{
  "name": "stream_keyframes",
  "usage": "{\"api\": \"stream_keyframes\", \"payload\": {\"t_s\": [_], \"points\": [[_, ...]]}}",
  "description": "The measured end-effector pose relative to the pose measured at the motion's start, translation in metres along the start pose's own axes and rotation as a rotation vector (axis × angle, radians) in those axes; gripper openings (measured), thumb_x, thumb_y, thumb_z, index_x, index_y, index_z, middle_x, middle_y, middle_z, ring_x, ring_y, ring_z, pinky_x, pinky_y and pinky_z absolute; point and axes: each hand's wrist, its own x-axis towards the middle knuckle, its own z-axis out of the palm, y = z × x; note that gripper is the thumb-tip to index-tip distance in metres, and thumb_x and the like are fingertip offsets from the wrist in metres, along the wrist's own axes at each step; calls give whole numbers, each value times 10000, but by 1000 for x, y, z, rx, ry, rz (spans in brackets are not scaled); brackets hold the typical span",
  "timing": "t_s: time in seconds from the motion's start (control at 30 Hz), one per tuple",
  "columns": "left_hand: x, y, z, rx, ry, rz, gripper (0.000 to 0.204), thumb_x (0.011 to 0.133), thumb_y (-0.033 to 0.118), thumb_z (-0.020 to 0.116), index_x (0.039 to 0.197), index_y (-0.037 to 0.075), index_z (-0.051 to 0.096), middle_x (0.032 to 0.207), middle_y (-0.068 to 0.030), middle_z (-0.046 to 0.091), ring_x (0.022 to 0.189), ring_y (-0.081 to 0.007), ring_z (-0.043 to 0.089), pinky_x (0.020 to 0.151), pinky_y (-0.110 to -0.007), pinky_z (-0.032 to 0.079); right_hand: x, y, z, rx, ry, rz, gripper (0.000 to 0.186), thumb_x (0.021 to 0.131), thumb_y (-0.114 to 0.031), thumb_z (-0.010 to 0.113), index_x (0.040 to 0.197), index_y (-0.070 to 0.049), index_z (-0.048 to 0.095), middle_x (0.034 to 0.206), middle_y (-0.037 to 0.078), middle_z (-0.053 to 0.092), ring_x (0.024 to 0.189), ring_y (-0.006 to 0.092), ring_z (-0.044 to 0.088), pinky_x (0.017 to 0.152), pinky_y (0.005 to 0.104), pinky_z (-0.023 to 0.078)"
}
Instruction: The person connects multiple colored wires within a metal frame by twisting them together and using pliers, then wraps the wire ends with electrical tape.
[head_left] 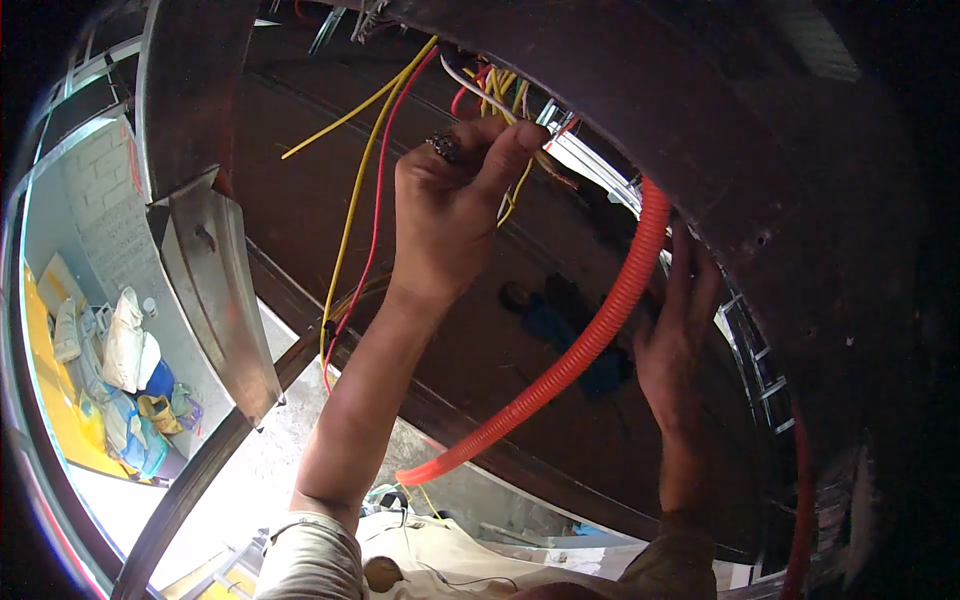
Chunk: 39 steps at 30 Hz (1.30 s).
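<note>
My left hand (pixel 450 200) is raised at the upper middle, with thumb and forefinger pinched together. A white wire (pixel 470 82) runs down into that pinch; its end by the fingertips is hard to make out. Just beyond hangs a bundle of yellow, red and white wires (pixel 497 88). Left of the forearm, a long yellow wire (pixel 352 225) and a red wire (pixel 377 215) dangle. My right hand (pixel 675 345) reaches up at the right, fingers stretched along the dark beam's edge and partly in shadow. Beside it, an orange corrugated conduit (pixel 585 350) curves down to an end with thin wires coming out.
A broad dark beam (pixel 720 130) crosses the upper right. At the left hangs a bent sheet-metal piece (pixel 215 290) with exposed edges. Below it, a pile of bags (pixel 130 350) lies by a wall. Dark panelling (pixel 300 220) spans the middle.
</note>
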Motion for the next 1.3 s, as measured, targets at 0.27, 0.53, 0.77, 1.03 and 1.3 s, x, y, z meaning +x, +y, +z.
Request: {"api": "stream_keyframes", "payload": {"t_s": [0.27,0.53,0.77,1.03,1.3], "points": [[-1,0,-1,64,-7,18,175,923,159,698,960,-9,726,795,45,672,726,-4,542,625,-177,416,-3,16,15,80,77,-13,955,665,272,627,1495,-91,326,1405,171,307,1317,331,395,971,357,560],[-1,-1,0,57,6,28,166,923,157,698,946,-5,729,776,54,664,706,2,533,605,-174,401,3,-3,-1,-135,105,-41,971,639,233,662,1496,-88,337,1394,179,333,1337,373,352,1080,459,423],[-1,-4,1,-5,18,14,165,911,167,715,926,4,730,740,69,641,673,7,506,579,-173,372,3,-6,-4,-40,97,-68,985,621,239,650,1497,-85,336,1400,189,339,1341,395,342,1103,482,367],[-1,-4,-1,8,16,4,175,909,176,719,930,3,727,741,69,638,672,5,506,578,-175,373,1,3,1,-14,113,-31,961,639,240,625,1498,-71,327,1388,201,340,1322,390,365,1105,472,372],[-1,-2,0,32,22,11,168,913,166,712,931,-1,725,745,68,638,674,3,508,587,-174,379,4,-2,-5,-144,67,-43,935,661,270,556,1498,-74,322,1389,180,327,1308,353,381,1074,424,450]]}}
